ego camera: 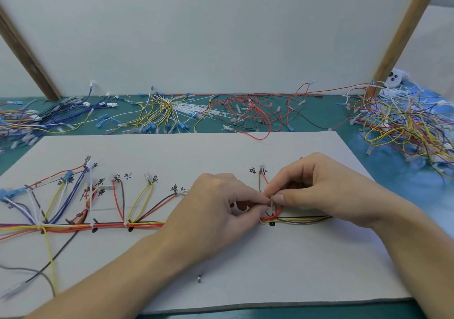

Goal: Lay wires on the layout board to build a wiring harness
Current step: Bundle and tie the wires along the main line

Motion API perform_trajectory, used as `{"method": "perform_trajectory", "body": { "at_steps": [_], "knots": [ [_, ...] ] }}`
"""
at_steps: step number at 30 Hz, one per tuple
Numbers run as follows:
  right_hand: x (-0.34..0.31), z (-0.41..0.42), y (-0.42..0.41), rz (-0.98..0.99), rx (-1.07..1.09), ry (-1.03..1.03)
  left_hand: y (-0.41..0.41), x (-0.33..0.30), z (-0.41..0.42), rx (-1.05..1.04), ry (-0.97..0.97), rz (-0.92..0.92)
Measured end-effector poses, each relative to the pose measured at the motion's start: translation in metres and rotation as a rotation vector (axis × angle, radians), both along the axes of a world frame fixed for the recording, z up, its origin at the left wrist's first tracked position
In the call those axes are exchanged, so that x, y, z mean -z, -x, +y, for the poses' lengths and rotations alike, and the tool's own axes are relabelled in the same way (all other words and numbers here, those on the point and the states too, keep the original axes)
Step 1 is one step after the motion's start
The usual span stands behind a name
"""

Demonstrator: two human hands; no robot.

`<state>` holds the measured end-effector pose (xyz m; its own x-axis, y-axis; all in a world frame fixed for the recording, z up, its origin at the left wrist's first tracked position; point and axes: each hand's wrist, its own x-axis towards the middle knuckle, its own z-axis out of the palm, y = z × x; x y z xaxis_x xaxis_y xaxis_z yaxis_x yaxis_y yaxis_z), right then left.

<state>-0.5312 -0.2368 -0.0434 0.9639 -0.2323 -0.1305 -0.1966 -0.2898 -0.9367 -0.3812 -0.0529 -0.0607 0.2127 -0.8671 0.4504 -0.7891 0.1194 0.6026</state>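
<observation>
Head view is showing a pale grey rectangular layout board lying flat on a teal work mat, its near edge running just above the bottom of the picture. A small dark peg is standing alone on the near part of the board. Further in, a bundled trunk of red, yellow and orange wires is running left to right across the board, with branches fanning up towards handwritten black labels. Both hands are meeting over the right stretch of this trunk. Left hand is pinching a thin white cable tie between thumb and forefinger, and right hand is pinching the same tie from the other side, fingers curled, right beside a red wire loop. Beyond the board, loose heaps of blue, yellow, white and red wires are sprawling along the mat. Behind them a plain white wall panel is rising, framed by two slanting brown wooden posts.
</observation>
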Motion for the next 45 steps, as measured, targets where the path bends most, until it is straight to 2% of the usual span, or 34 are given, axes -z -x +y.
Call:
{"method": "perform_trajectory", "body": {
  "at_steps": [45],
  "knots": [
    [-0.0043, 0.0041, -0.0004, 0.041, 0.044, 0.011, 0.0008, -0.0019, 0.0012, 0.012, 0.011, -0.011]
  ]
}}
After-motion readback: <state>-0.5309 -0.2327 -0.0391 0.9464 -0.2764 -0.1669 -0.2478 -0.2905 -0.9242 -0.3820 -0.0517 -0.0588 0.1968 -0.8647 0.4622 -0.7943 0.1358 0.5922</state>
